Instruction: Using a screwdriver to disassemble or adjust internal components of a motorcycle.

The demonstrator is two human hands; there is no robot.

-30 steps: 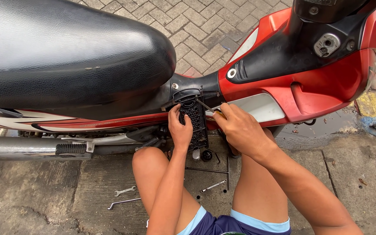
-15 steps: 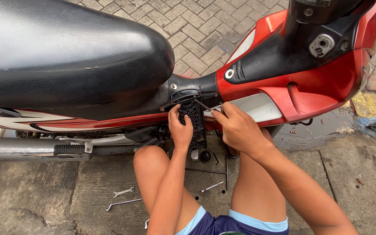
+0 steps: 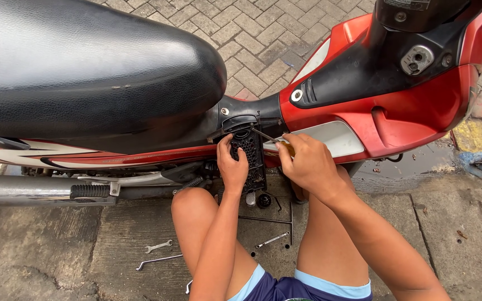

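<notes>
The person is crouching right up against the side of a red motorbike (image 3: 414,111), knees tucked under the frame, which is putting both hands level with the black grille cover (image 3: 250,159) sitting just below the front of the black seat (image 3: 85,67). The left hand (image 3: 231,167) is lying flat on the left edge of that cover with the fingers spread upward, so its grip isn't really closing on anything, more like pressing the cover to keep it from shifting. The right hand (image 3: 305,161) is wrapping its grip tight around a screwdriver (image 3: 271,139) with a yellowish handle, and the thin shaft is angling up and left toward the top corner of the cover, looks like toward a fastener, though I can't actually make out a screw head. A few wrenches (image 3: 157,246) are lying on the concrete floor near the left knee, and another one (image 3: 271,240) is sitting between the legs, all within easy reach. The chrome exhaust pipe (image 3: 23,188) is running off toward the left edge of the floor.
</notes>
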